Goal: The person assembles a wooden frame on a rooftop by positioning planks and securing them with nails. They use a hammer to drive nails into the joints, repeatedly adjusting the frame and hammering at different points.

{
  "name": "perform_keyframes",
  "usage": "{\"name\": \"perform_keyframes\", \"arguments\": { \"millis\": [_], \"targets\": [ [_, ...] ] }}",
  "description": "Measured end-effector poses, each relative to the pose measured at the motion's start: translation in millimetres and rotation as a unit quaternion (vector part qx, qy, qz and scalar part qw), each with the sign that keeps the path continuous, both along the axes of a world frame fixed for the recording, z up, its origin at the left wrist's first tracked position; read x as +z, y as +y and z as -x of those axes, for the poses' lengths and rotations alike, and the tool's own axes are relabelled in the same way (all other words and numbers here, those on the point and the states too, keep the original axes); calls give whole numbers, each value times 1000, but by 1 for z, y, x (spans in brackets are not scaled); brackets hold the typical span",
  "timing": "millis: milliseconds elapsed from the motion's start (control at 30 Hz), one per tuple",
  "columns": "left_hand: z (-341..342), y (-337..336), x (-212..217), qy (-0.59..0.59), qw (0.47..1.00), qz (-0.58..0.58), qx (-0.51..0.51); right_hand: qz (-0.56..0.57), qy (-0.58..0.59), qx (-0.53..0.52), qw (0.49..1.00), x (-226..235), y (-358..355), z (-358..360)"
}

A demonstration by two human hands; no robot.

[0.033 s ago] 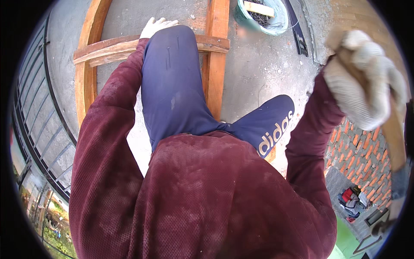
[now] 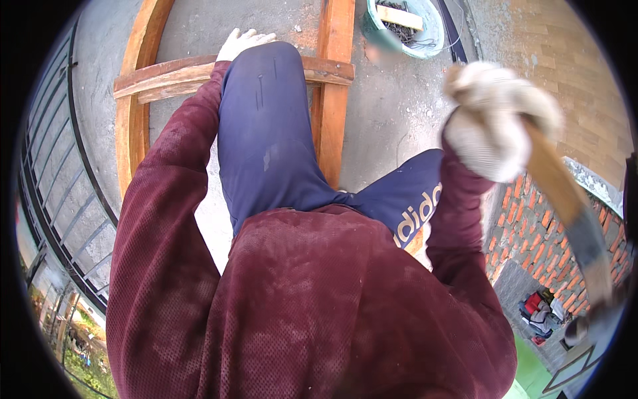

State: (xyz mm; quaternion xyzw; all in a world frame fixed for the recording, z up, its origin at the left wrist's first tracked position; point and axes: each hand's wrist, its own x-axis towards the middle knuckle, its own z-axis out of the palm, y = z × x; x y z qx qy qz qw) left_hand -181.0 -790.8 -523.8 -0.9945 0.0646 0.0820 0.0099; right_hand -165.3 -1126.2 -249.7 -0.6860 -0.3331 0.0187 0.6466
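Note:
My right hand (image 2: 502, 123), in a white knit glove, is raised at the right with its fingers wrapped round the wooden handle (image 2: 558, 183) of a hammer. The hammer's head (image 2: 591, 319) hangs near the right rim, dark and smeared by motion. My left hand (image 2: 242, 44), gloved too, rests by a wooden crosspiece (image 2: 176, 78) just beyond my bent knee. Its fingers stretch out to the right, and the knee hides part of it. The crosspiece lies across two long orange-brown timbers, the left beam (image 2: 133, 126) and the right beam (image 2: 334, 100).
A teal bucket (image 2: 382, 33) with dark nails and a wood block stands at the far right, beside a dark handsaw (image 2: 455, 33). A black metal railing (image 2: 73, 166) runs down the left. Exposed brickwork (image 2: 531, 233) and a pile of clothes (image 2: 541, 309) show lower right.
My right hand has swung inward to the left with the hammer, and the handle has come further into view. My left hand stays in place.

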Motion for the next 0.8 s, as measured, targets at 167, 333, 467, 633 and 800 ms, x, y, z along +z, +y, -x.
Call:
{"name": "perform_keyframes", "arguments": {
  "millis": [167, 333, 467, 633, 800],
  "targets": [
    [-5, -7, 23, -74, 995, -56, -27, 228, 590, -91, 769, -160, -58, 90],
    [-25, -4, 19, 10, 999, -41, -1, 120, 416, -63, 899, -52, -29, 45],
    [-16, 6, -7, -6, 999, -50, -6, -127, 132, -57, 981, 0, 19, 9],
    [-22, -4, 7, -13, 999, -30, -31, 26, 162, -96, 982, -117, -23, 46],
    [-16, 9, 22, -26, 999, -45, -6, 242, 590, -99, 764, -140, -48, 74]
  ]
}}
